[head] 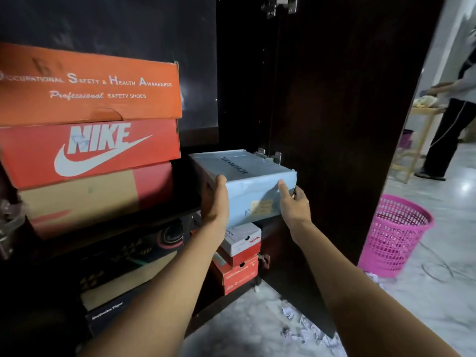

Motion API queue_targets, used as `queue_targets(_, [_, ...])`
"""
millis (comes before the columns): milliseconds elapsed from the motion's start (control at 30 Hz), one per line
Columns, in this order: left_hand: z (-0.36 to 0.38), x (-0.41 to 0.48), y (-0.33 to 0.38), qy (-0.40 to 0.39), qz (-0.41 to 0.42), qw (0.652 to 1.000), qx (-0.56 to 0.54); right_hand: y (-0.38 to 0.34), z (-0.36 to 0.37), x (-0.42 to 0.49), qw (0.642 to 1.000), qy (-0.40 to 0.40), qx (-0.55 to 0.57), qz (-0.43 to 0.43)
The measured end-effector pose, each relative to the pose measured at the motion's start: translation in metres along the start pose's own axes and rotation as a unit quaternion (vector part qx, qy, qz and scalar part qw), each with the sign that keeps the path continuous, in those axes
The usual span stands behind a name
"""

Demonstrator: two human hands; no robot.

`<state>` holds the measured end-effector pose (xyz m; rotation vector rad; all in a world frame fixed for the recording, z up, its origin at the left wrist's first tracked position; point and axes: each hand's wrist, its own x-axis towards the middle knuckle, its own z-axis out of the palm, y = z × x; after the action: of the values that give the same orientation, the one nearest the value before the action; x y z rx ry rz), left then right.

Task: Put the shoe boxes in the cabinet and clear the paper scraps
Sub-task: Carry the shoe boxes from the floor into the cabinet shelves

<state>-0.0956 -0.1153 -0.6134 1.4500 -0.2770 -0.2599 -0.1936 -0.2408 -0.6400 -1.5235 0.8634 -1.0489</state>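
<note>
Head view: blue shoe box partway into cabinet
Left grip: curled round its near left corner
Right grip: pinching near right corner
Long axis: straight inward, away from both grips

Domestic interior, storage area. Indicators: dark wooden cabinet with shelves of stacked shoe boxes, polished marble floor, pink plastic wastebasket beside the open cabinet door.

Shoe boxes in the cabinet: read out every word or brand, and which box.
"OCCUPATIONAL SAFETY & HEALTH AWARENESS", "Professional SAFETY SHOES": top orange box.
"NIKE": red box beneath it.
"Tiger", first word blurred: black bottom box.
Print on the light blue box and the small red-and-white boxes: too blurred to read.
</note>
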Motion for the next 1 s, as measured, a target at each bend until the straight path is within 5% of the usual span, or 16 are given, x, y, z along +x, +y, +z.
queue_targets(200, [0.004,0.021,-0.029,-0.095,0.021,0.994,0.046,0.012,0.012,0.022,0.998,0.004,-0.065,0.025])
queue_targets(500, [0.036,0.051,-0.021,-0.056,0.033,0.996,0.061,-0.003,0.032,0.027,0.987,-0.154,0.036,0.003])
queue_targets(1000, [0.019,0.151,-0.010,-0.036,0.022,0.999,0.034,0.010,0.117,0.075,0.969,-0.215,-0.077,-0.096])
